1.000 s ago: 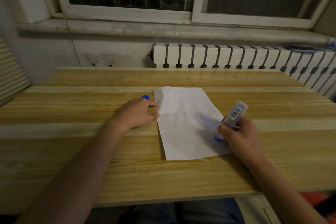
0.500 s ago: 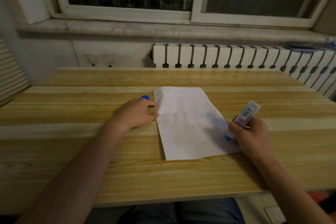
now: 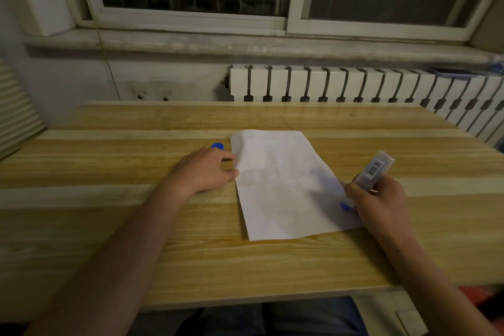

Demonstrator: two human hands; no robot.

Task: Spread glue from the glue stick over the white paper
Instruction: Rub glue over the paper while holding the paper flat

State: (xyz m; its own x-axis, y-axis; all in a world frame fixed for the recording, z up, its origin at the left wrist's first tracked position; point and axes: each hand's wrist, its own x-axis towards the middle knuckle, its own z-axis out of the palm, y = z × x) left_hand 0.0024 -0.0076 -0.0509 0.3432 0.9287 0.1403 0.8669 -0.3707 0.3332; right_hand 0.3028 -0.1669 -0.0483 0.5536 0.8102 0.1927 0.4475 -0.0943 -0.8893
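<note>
A white sheet of paper [image 3: 283,185] lies flat on the wooden table [image 3: 245,267], slightly turned. My right hand [image 3: 381,204] grips a clear glue stick [image 3: 375,169] with a barcode label, tilted, its blue tip [image 3: 345,205] down on the paper's right edge near the lower corner. My left hand [image 3: 204,169] rests palm down on the table, fingertips pressing the paper's left edge. The blue cap [image 3: 217,146] sits just beyond my left hand's fingers.
A white radiator [image 3: 354,84] runs behind the table's far edge under a window sill [image 3: 245,45]. Slatted blinds [image 3: 16,117] hang at the far left. My legs in jeans [image 3: 272,319] show below the table's near edge.
My right hand slid the glue stick rightwards across the lower part of the paper, from inside the sheet to its right edge. My left hand stayed put.
</note>
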